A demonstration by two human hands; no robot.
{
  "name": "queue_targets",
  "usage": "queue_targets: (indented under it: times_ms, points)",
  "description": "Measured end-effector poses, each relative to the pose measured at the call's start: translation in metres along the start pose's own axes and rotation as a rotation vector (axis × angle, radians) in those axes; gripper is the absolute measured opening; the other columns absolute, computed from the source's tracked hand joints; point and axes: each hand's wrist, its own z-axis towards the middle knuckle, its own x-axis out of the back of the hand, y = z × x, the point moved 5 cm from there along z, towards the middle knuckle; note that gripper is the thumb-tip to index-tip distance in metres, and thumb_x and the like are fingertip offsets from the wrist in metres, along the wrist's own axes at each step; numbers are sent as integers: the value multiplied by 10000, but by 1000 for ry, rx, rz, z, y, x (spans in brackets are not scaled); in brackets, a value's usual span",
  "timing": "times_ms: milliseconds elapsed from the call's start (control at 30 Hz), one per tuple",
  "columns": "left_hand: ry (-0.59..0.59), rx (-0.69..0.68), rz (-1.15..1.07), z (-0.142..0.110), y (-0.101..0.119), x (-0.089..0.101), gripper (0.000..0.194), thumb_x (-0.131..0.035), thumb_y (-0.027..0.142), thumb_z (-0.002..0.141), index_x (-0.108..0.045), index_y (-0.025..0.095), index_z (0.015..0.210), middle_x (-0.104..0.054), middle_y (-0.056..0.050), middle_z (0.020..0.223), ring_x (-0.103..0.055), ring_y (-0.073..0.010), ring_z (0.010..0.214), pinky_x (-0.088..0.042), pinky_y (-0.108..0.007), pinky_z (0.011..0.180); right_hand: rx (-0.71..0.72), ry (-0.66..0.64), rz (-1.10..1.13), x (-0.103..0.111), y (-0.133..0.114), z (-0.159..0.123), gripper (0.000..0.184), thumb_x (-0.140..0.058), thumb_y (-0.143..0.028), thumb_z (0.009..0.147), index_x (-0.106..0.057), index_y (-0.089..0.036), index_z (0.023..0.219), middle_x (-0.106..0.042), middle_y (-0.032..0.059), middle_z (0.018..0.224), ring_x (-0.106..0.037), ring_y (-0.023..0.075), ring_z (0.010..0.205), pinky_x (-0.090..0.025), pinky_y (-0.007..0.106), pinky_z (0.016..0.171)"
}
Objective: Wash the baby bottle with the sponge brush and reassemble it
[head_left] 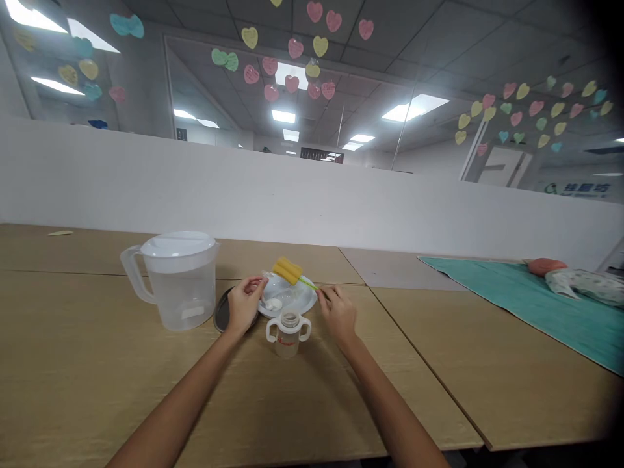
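Note:
My right hand [337,313] is closed on the thin green handle of a bottle brush, whose yellow sponge head [287,270] hangs over a white bowl [305,302]. My left hand [245,303] is pinched at the bowl's left rim, on something small and clear that I cannot make out. A small white piece [273,304] lies in the bowl. Between my hands and nearer to me, a baby bottle [287,338] with two white handles stands upright, its threaded mouth uncovered. A dark round tray [223,312] is partly hidden behind my left hand.
A clear lidded pitcher [182,283] with liquid in it stands left of my left hand. To the right, a green cloth [526,292] carries a patterned white cloth [585,286] and a reddish object [546,266]. A low white wall [273,195] borders the wooden table [88,364].

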Motion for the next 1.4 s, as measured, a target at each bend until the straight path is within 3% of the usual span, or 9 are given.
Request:
queue_targets:
  times_ms: [133,200,467,633,800,967,1067,1167,1400]
  points:
    - [185,83,-181,16,-4,25,413,-527,533,732,-583,145,860,-609,-5,660,-495,-78,439,-421,-207,455,-103,9,25,4,11,3,361,-355,-372,915,-667,-196,964,-626,64,896,-561,144,820,-367,230,698]
    - [159,141,-119,23,-10,36,439,-514,553,725,-591,136,839,-621,-19,679,-479,-79,411,-389,-206,413,-121,-6,40,3,13,4,366,-351,-374,914,-666,-196,966,-628,63,904,-563,144,821,-368,230,700]
    - [-125,-11,760,28,-43,47,298,-503,433,755,-677,192,763,-699,-87,774,-635,-209,705,-415,-246,579,-138,-84,24,-4,13,2,347,-387,-378,894,-678,-197,948,-622,51,857,-553,144,763,-344,227,646]
    - [-281,39,1033,19,-47,39,350,-433,428,807,-679,184,847,-689,-136,832,-638,-263,770,-419,-285,601,-179,-137,42,-9,18,3,325,-396,-358,886,-678,-199,917,-628,43,867,-559,142,769,-341,224,641]
    - [-203,-288,1055,16,3,10,378,-340,355,864,-610,176,1059,-658,-131,994,-600,-243,939,-420,-306,767,-252,-144,60,-12,27,2,301,-414,-355,870,-679,-214,900,-638,30,883,-566,143,795,-347,225,644]
    - [-610,-218,1081,15,10,-56,466,-470,488,793,-607,150,1083,-642,-164,1044,-571,-283,1006,-397,-363,850,-293,-150,63,-11,31,3,302,-420,-360,861,-684,-215,889,-652,27,893,-575,149,794,-349,231,642]
    - [-714,-163,1100,15,3,-77,471,-647,448,662,-637,146,1023,-661,-174,985,-561,-323,1019,-370,-421,889,-311,-154,59,-11,33,4,298,-426,-356,855,-687,-214,880,-656,26,897,-577,151,794,-351,231,633]
    - [-744,-147,1052,14,-1,-77,459,-650,352,668,-612,158,1082,-665,-156,997,-572,-314,1009,-383,-418,879,-310,-146,54,-11,35,5,292,-431,-349,853,-689,-214,876,-661,27,902,-582,154,795,-351,235,632]
    - [-767,-211,804,7,14,-47,574,-522,364,758,-446,150,1285,-578,-106,1175,-563,-217,1018,-427,-288,859,-292,-130,55,-12,35,4,268,-453,-339,852,-690,-214,852,-664,34,876,-587,158,774,-348,238,617]
